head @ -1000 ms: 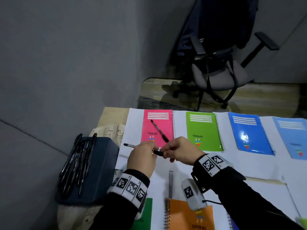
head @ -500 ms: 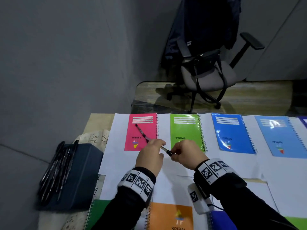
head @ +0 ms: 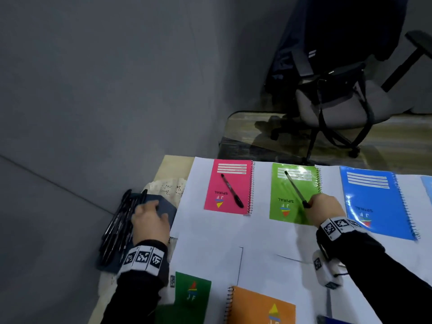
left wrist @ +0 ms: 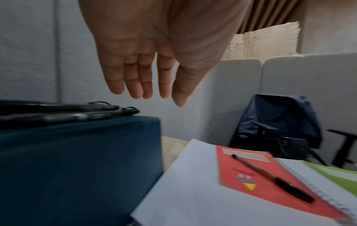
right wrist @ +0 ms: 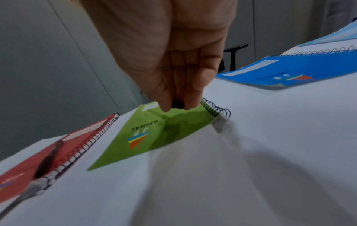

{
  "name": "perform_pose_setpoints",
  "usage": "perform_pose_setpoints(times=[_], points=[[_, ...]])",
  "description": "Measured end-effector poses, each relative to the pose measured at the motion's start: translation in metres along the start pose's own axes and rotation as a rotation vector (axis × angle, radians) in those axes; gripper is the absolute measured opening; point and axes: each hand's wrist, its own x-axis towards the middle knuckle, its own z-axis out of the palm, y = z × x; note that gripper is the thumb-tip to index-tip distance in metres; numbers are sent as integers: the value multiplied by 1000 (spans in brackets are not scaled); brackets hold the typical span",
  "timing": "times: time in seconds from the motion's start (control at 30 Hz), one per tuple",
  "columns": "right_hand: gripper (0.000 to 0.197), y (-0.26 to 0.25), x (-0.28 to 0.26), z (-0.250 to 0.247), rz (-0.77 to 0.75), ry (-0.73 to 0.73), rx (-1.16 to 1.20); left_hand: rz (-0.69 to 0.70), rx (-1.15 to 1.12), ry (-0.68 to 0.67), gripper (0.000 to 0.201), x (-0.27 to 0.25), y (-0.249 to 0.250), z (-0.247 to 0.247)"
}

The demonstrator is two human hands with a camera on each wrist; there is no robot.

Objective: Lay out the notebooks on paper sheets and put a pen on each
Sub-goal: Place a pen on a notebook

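A pink notebook (head: 230, 187) lies on white paper sheets (head: 233, 232) with a black pen (head: 231, 194) across it. Beside it lies a light green notebook (head: 291, 195). My right hand (head: 323, 210) pinches the capped end of a second black pen (head: 295, 188), held slanting over the green cover; whether its tip touches I cannot tell. The fingertips (right wrist: 166, 107) grip the pen end (right wrist: 177, 104) in the right wrist view. My left hand (head: 149, 218) hovers, fingers straight and empty, over a dark blue box (left wrist: 77, 160) carrying several black pens (head: 117, 225).
A blue notebook (head: 378, 202) lies right of the green one. Dark green (head: 192, 293) and orange (head: 259, 307) notebooks sit in the near row. A lace cloth (head: 168, 187) lies under the box. An office chair (head: 336, 99) stands beyond the table's far edge.
Both hands held one pen together near the pink notebook. Now the left hand has let go and moved left over the box, and the right hand carried the pen over the green notebook.
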Motion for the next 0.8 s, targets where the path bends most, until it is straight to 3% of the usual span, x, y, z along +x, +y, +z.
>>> perform_pose_setpoints(times=[0.1,0.23,0.8], points=[[21,-2,8,4,7,-22,-41,-85,23,64,37,8,-24,-6],[21,-5,10,10,4,-38,-98,-143,71,46,32,14,-43,-7],[22,-2,-2,8,37,-21,-56,-168,63,1,20,22,-51,-8]])
